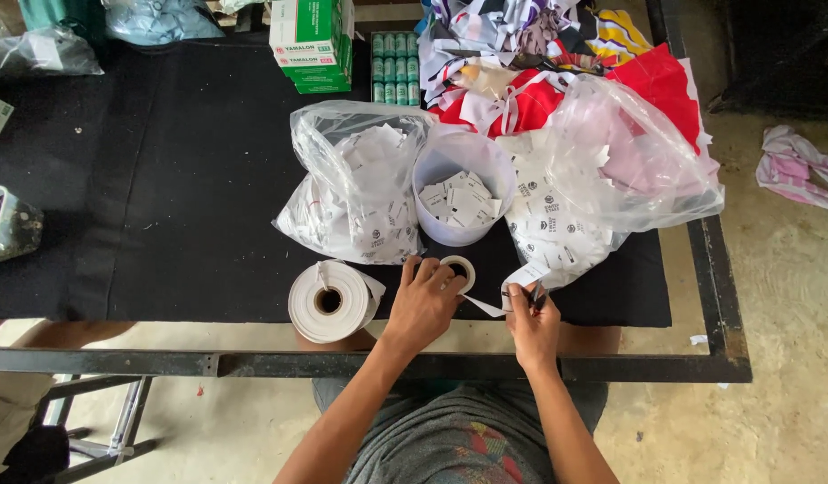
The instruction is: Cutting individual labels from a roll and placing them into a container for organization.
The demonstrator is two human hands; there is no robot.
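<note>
— So, what is each hand doing?

— The left hand [423,305] is resting on a small roll of white tape [459,271] at the near edge of the black worktop [190,233], its grip closing loosely over the roll. A white strip [487,307] is running from that roll across to the right hand [532,324].

— And the right grip?

— It is closing around a pair of scissors [532,294], whose blades are sitting at the strip. How far the blades are parted, I cannot tell.

— What is lying around them?

— A larger white roll [329,301] is lying just to the left of the left hand. Behind the hands, a white tub [465,184] is holding cut labels, standing between two clear plastic bags [360,179] of more white labels. Farther back, coloured cloth [539,54] is piling up beside green boxes [313,43].
</note>
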